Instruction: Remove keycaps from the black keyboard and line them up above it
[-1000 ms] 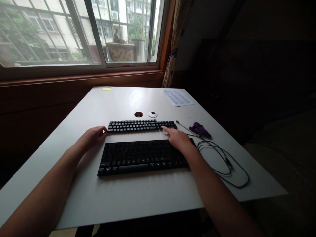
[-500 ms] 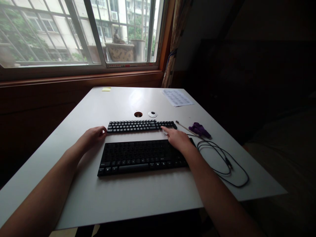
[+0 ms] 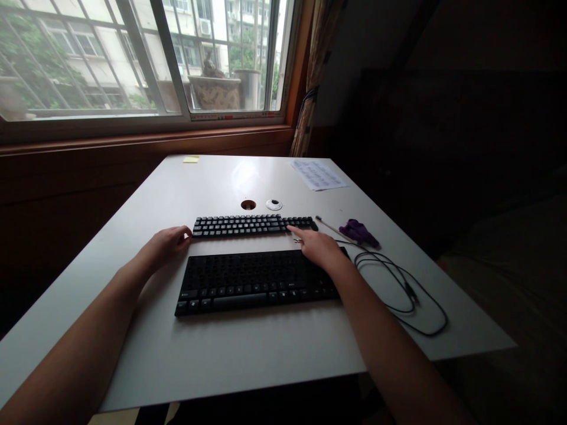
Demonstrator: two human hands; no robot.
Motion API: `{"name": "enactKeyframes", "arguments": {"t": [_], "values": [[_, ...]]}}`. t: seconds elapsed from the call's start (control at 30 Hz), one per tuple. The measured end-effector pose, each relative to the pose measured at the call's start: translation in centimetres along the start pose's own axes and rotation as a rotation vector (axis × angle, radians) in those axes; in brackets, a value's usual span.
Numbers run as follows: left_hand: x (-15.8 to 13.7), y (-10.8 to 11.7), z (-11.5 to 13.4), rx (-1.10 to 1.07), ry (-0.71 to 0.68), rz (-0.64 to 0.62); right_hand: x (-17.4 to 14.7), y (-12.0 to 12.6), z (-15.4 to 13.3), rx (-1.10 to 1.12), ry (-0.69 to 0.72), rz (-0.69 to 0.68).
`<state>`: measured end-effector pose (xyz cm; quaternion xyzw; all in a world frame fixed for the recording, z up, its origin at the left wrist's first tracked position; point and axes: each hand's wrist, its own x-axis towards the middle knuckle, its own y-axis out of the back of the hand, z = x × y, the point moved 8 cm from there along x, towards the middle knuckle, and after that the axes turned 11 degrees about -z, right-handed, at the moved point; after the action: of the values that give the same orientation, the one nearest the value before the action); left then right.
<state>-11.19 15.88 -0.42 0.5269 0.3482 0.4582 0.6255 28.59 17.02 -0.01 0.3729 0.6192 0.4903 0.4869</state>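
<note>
Loose black keycaps (image 3: 239, 225) lie in several tight rows on the white table. My left hand (image 3: 170, 241) rests at their left end, fingers curled in and fingertips by the outermost keycap. At the right part of the rows, my right hand (image 3: 319, 247) touches a keycap with its stretched index finger, its other fingers bent under. Thin wire ends (image 3: 298, 241) poke out beneath those bent fingers; the rest of that wire piece is hidden. Nearer to me lies a black keyboard (image 3: 241, 302), its upper rows bare of keycaps, its lowest rows still capped. My right wrist hangs over its right end.
Right of the keyboard, a black cable (image 3: 410, 295) lies in loops. A thin brush-like stick (image 3: 330, 225) and a purple cloth (image 3: 358, 232) are beyond it. A round hole (image 3: 248, 205), a white cap (image 3: 273, 204), papers (image 3: 319, 176) and a yellow note (image 3: 191, 159) are farther back.
Hardly anything differs. A few keycaps at the right end of the rows sit slightly more in line near my right index finger; both hands stay in place.
</note>
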Motion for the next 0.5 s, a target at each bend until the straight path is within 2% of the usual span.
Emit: {"name": "enactKeyframes", "arguments": {"t": [0.5], "values": [[0.00,-0.08,0.06,0.007,-0.022,-0.002,0.05,-0.01,0.30,0.006,-0.021,0.025]]}}
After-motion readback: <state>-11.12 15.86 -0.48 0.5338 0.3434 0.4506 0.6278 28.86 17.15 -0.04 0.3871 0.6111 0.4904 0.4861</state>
